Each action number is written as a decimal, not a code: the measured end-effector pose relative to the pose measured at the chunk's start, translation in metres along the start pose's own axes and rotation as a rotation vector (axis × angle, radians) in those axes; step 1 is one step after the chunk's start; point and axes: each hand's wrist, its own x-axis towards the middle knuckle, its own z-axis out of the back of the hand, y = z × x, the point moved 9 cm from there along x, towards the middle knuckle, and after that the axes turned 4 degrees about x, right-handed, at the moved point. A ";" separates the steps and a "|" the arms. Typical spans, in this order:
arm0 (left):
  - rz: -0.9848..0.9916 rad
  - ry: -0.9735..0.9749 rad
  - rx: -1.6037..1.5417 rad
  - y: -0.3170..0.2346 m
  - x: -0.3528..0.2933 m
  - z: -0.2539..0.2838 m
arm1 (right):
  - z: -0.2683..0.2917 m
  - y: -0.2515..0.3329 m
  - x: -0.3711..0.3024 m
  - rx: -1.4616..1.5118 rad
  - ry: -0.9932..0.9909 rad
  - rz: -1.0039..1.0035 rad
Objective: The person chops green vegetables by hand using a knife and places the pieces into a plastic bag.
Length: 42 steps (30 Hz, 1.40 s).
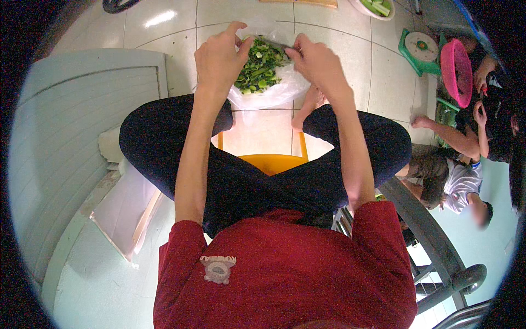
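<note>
A clear plastic bag (268, 97) lies on the floor between my feet, full of chopped green vegetables (261, 67). At its left rim is my left hand (222, 59), with thumb and index finger apart above the greens; its other fingers are mostly hidden. My right hand (319, 61) is closed at the bag's right rim, thumb and index pinched together on the film. A dark narrow strip shows by those fingertips, too small to make out.
Beyond the bag are a wooden board (304, 3) and a bowl of cut greens (377, 7). A green scale (421, 49) and a pink basket (456, 73) stand at right, near other people (460, 181). A yellow stool (268, 163) shows below me, a pale panel (98, 104) at left.
</note>
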 end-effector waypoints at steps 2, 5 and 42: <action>-0.028 -0.026 -0.006 0.000 0.002 0.001 | -0.034 0.000 -0.003 -0.164 0.106 0.016; -0.069 -0.135 -0.113 0.000 0.005 0.012 | -0.083 -0.007 -0.005 -0.195 0.261 0.029; 0.197 -0.086 -1.106 0.021 0.011 0.035 | -0.144 -0.051 0.007 -0.343 0.279 -0.026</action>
